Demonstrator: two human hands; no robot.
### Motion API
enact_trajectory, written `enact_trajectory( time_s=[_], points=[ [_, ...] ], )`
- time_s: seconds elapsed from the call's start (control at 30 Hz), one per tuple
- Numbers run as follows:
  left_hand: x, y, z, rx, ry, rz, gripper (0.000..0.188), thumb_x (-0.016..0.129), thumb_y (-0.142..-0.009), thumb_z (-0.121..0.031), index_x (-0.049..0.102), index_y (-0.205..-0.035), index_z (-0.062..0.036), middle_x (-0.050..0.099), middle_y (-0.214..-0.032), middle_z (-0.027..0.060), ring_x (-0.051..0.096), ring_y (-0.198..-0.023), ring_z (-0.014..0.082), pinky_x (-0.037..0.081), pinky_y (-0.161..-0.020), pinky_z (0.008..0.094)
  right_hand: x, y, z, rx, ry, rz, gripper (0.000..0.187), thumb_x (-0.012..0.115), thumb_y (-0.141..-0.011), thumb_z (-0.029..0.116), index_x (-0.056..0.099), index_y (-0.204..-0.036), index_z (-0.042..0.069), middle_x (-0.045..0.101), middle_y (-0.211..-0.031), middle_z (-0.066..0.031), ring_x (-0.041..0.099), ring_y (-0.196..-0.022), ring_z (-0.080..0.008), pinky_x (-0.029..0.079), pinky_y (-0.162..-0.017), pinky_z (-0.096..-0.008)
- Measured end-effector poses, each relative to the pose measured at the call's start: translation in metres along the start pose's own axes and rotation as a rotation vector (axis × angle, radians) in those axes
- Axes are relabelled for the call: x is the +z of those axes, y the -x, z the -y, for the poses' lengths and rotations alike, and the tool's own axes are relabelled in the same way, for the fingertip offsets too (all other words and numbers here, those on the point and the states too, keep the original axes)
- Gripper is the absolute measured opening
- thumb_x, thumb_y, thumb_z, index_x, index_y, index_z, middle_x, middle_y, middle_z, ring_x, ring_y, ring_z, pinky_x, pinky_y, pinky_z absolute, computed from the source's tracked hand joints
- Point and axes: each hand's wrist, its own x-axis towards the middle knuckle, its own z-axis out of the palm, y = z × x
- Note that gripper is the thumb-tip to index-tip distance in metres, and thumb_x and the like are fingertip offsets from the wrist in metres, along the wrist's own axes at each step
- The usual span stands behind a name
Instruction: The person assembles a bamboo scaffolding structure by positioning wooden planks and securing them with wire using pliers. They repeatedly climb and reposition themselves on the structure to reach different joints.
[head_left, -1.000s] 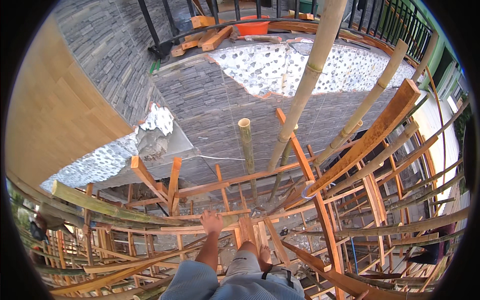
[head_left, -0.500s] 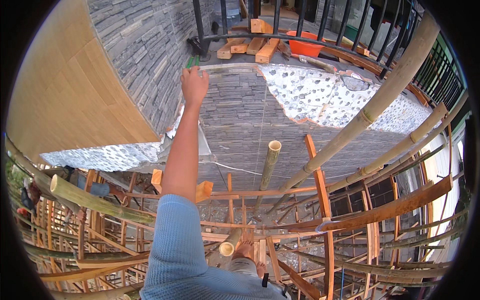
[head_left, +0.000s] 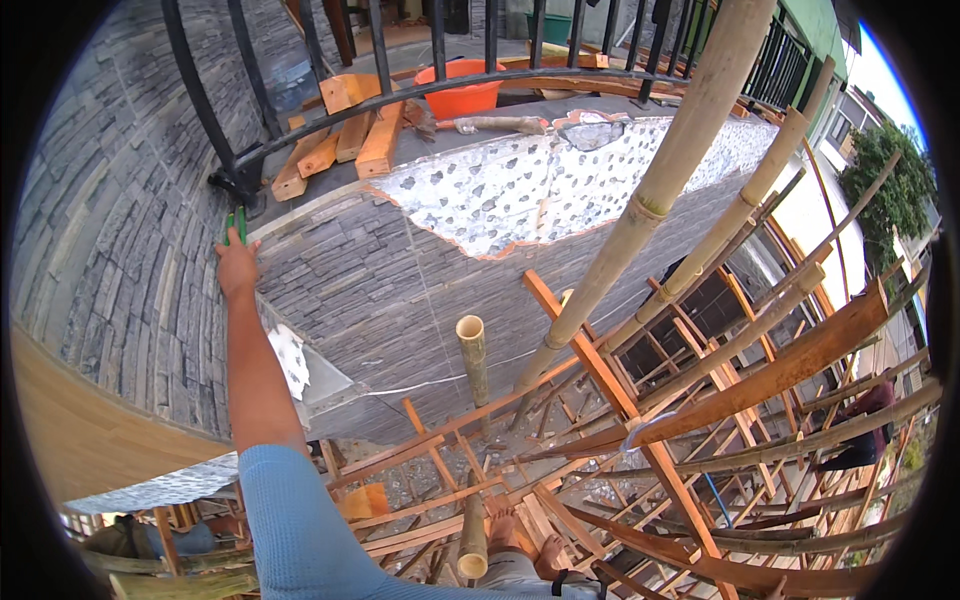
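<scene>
My left hand [head_left: 238,268] is stretched far forward, at the inner corner where the grey stone-clad wall meets the ledge. Its fingers close over a green two-handled tool [head_left: 241,222], perhaps pliers, whose working end I cannot make out. Just beyond it stands the foot of the black railing [head_left: 228,180]. Several cut wood blocks [head_left: 350,135] lie on the ledge, to the right of the tool. My right hand is out of the picture.
Bamboo poles [head_left: 650,200] rise at the right, with timber scaffolding [head_left: 620,400] below. An orange basin [head_left: 465,90] sits behind the railing. White, chipped patches [head_left: 520,190] break the stone cladding. Another person [head_left: 865,420] is on the right; someone's legs [head_left: 190,540] show low on the left.
The view has swung right, so the corner and my left hand appear farther left and lower. My left hand stays at the green tool, its fingers now over the handles.
</scene>
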Motion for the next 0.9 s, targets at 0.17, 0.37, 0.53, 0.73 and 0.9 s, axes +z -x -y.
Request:
enact_trajectory(
  time_s=[0.17,0.37,0.53,0.73,0.9],
  points=[
    [-0.009,-0.023,0.029,0.271,-0.062,0.098,0.051,0.054,-0.104,-0.048,0.052,-0.135,-0.0075,0.062,-0.12,0.0296,0.067,-0.106,0.0493,0.054,-0.09,0.0566,-0.001,-0.034,-0.014,0.072,-0.074,-0.031,0.085,0.061,-0.094,0.069,0.05,-0.141,-0.001,0.06,-0.134,-0.0183,0.065,-0.117,-0.0313,0.059,-0.082,-0.0463],
    [0.016,-0.059,0.027,0.188,-0.128,0.069,0.062,0.036,-0.11,-0.049,0.059,-0.127,0.0056,0.069,-0.114,0.0283,0.066,-0.107,0.0485,0.051,-0.093,0.0596,0.001,-0.046,-0.041,-0.012,-0.042,-0.292,0.072,0.066,-0.097,0.055,0.051,-0.14,-0.001,0.065,-0.124,-0.0172,0.07,-0.109,-0.0304,0.065,-0.07,-0.0432],
    [0.01,-0.059,0.023,0.128,-0.12,0.04,0.056,0.037,-0.11,-0.048,0.057,-0.121,0.0025,0.065,-0.107,0.0241,0.062,-0.099,0.0435,0.047,-0.086,0.0556,0.005,-0.046,-0.04,-0.204,-0.144,-0.223,0.065,0.066,-0.099,0.049,0.054,-0.138,-0.001,0.066,-0.125,-0.0161,0.071,-0.105,-0.0257,0.064,-0.071,-0.0388],
    [-0.017,-0.02,-0.018,0.138,-0.067,0.037,0.049,0.039,-0.11,-0.047,0.055,-0.115,-0.0011,0.06,-0.099,0.0191,0.057,-0.09,0.0376,0.043,-0.077,0.0507,0.014,-0.036,-0.024,-0.058,-0.082,-0.329,0.063,0.068,-0.098,0.048,0.058,-0.132,-0.005,0.067,-0.12,-0.0189,0.072,-0.092,-0.0224,0.061,-0.055,-0.035],
    [-0.042,0.011,-0.051,0.184,0.03,0.004,0.044,0.041,-0.11,-0.046,0.053,-0.109,-0.0042,0.056,-0.093,0.0149,0.053,-0.082,0.0327,0.039,-0.07,0.0466,0.02,-0.02,-0.014,-0.18,0.042,-0.389,0.057,0.068,-0.099,0.045,0.065,-0.125,-0.005,0.075,-0.106,-0.0171,0.073,-0.102,-0.025,0.056,-0.082,-0.0387]
  ],
)
